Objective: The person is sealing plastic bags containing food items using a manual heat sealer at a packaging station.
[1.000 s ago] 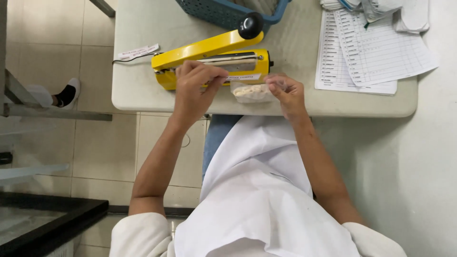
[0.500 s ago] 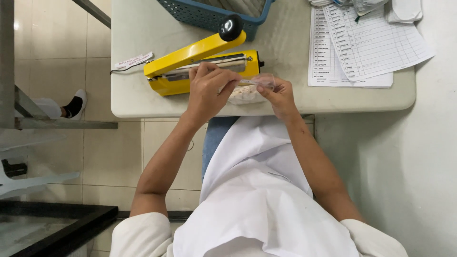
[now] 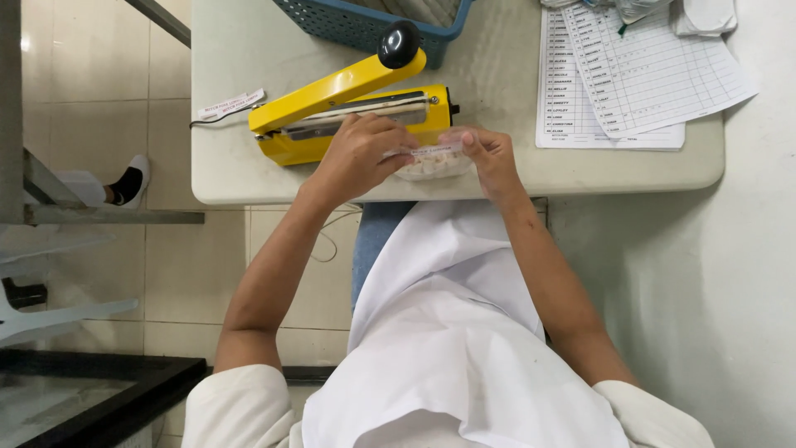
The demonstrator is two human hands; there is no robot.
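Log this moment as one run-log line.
left hand: holds bag at sealer | right hand: pinches bag's other end | sealer arm: raised | bag: clear, pale pieces inside | table: basket, sheets

Both bare forearms reach forward, converging ahead of the chest. The left hand (image 3: 358, 156) lies palm down, fingers curled in a pinch. The right hand (image 3: 491, 158) mirrors it, thumb and fingertips pinched together
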